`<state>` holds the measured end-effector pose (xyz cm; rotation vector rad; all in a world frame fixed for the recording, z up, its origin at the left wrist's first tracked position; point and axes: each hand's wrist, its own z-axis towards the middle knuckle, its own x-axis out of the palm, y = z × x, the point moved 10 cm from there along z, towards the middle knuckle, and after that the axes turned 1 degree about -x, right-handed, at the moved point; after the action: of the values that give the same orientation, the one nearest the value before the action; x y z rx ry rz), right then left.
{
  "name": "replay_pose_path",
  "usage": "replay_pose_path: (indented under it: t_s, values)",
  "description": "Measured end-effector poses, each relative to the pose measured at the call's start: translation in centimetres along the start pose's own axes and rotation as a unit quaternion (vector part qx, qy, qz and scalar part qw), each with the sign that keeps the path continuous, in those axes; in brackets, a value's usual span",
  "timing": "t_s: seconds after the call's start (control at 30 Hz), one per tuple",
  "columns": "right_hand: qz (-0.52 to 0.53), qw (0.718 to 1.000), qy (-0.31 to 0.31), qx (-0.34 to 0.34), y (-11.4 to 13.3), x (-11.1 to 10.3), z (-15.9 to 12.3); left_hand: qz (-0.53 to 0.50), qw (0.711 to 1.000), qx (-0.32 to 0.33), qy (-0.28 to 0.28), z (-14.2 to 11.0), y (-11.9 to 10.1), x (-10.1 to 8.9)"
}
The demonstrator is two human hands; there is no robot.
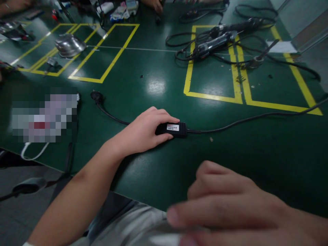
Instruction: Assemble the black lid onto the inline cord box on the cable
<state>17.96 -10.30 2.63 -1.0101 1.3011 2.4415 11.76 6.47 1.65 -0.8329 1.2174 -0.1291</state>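
Observation:
My left hand is closed around a black inline box on a power cord, with fingers along its far side and the thumb on its near side. A white printed label faces up on the box. From under the hand the cord runs left to a black plug lying on the green table. On the other side, the black cable trails off to the right edge. Close to the camera, my right hand is blurred, its fingers curled. Something whitish shows by its thumb, too smeared to identify.
Black tube-shaped tools with tangled cables lie at the back right, over yellow tape outlines. A shiny metal bowl-like part sits at the back left. Nearer is a pixelated object with a white loop. Another person's hand shows at the top.

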Motion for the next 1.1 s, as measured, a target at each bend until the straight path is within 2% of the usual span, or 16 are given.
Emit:
replay_pose_path:
  t_s: [0.07,0.1,0.23,0.37,0.53,0.63,0.73,0.8,0.83,0.93,1.1]
  values:
    - [0.033,0.994,0.008,-0.106,0.8,-0.6,1.9,0.0,1.0,0.0,-0.003,0.0,-0.1,0.0]
    - [0.026,0.992,0.005,-0.121,0.4,-0.7,2.7,0.0,1.0,0.0,-0.003,0.0,-0.1,0.0]
    - [-0.022,0.994,0.044,-0.101,-1.6,0.8,4.1,0.002,1.0,-0.001,-0.003,-0.2,-0.1,-0.1]
    - [-0.037,0.994,0.063,-0.085,-2.0,1.6,3.6,0.003,1.0,-0.004,-0.002,-0.3,0.0,-0.1]
    - [-0.03,0.994,0.066,-0.079,-1.9,1.6,3.7,0.007,1.0,0.003,-0.003,-0.3,-0.3,-0.2]
    - [-0.035,0.996,0.028,-0.073,-1.8,0.5,4.0,0.005,1.0,0.008,-0.006,-0.4,-0.5,-0.3]
    - [-0.058,0.995,-0.085,-0.005,-3.2,-2.5,4.0,-0.008,1.0,-0.005,-0.01,-0.5,-0.1,-0.3]
    - [-0.108,0.976,-0.171,0.083,-5.2,-4.9,3.3,-0.021,0.999,-0.02,-0.014,-0.6,0.4,-0.4]
    - [-0.139,0.963,-0.194,0.125,-6.2,-5.6,2.9,-0.029,0.999,-0.026,-0.016,-0.6,0.6,-0.4]
    - [-0.185,0.95,-0.166,0.192,-8.8,-5.5,2.6,-0.05,0.998,-0.036,-0.021,-0.7,1.1,-0.5]
    - [-0.161,0.958,-0.128,0.202,-10.7,-4.3,3.0,-0.079,0.995,-0.055,-0.038,-0.7,1.4,-0.9]
